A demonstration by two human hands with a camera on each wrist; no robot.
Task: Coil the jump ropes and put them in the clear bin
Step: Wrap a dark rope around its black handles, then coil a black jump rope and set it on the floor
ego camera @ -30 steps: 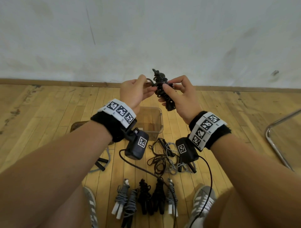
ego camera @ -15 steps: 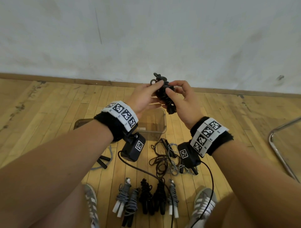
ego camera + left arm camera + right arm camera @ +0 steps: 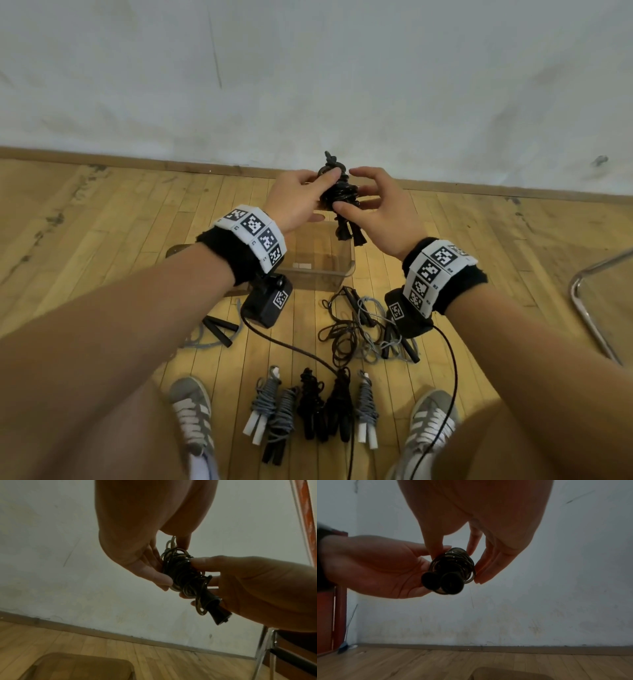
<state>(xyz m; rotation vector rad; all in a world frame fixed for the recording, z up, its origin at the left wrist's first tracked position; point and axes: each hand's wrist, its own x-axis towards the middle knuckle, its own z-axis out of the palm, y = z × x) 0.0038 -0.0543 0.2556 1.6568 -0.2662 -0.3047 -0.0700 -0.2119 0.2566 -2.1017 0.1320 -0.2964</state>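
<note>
A black jump rope [image 3: 339, 197], wound into a tight bundle with its two handles pointing down, is held upright in the air above the clear bin [image 3: 344, 270]. My left hand [image 3: 320, 197] grips the bundle from the left, with its fingers round the upper coils [image 3: 181, 577]. My right hand [image 3: 352, 192] pinches it from the right, thumb on the near side and fingers behind. In the right wrist view the handle ends [image 3: 443, 582] face the camera between both hands. The bin stands on the wood floor just below the hands.
Several coiled ropes [image 3: 308, 407] lie in a row between my shoes. Loose black and grey ropes [image 3: 356, 325] are tangled in front of the bin. Another grey rope with black handles [image 3: 219, 329] lies to the left. A metal chair frame [image 3: 589, 308] stands at the right, and the wall is close behind.
My left hand went from pulling the rope's end to gripping the bundle. The bundle turned more upright, with its handles down over the bin.
</note>
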